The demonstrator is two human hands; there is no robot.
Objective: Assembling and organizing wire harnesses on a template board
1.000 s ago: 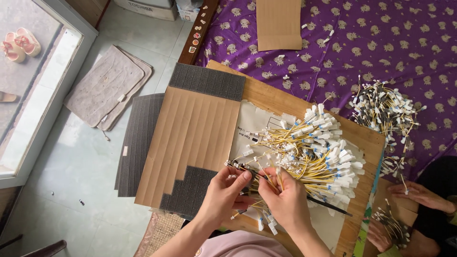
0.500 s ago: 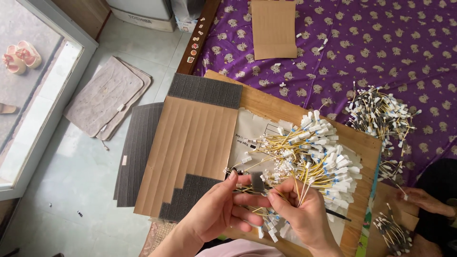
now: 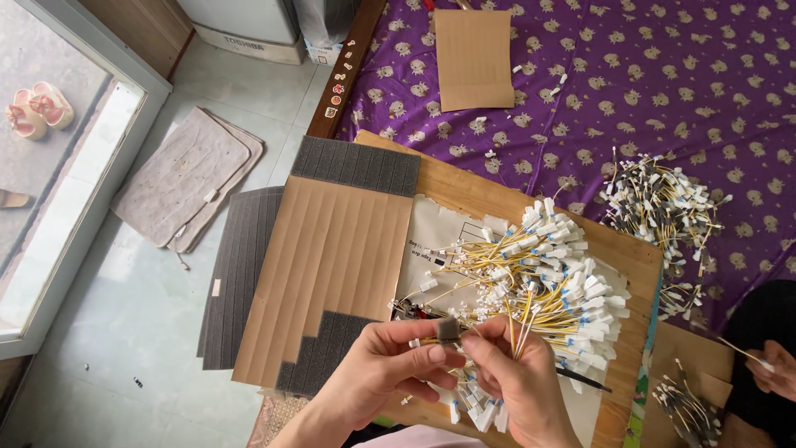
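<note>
The left hand [image 3: 385, 369] and right hand [image 3: 518, 382] meet at six o'clock over the wooden board [image 3: 638, 265], fingers grasping a small dark clip [image 3: 448, 330] and thin yellow wires [image 3: 518, 319]. The wire pile [image 3: 547, 278] lies just beyond, at twelve o'clock.

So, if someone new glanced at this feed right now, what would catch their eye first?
Probably the big heap of yellow wires with white connectors fanned across the wooden board at centre. Just below it, the left hand and right hand pinch a few of those wires and a small dark piece between them. Behind, the purple patterned cloth carries a second wire pile at right.
</note>
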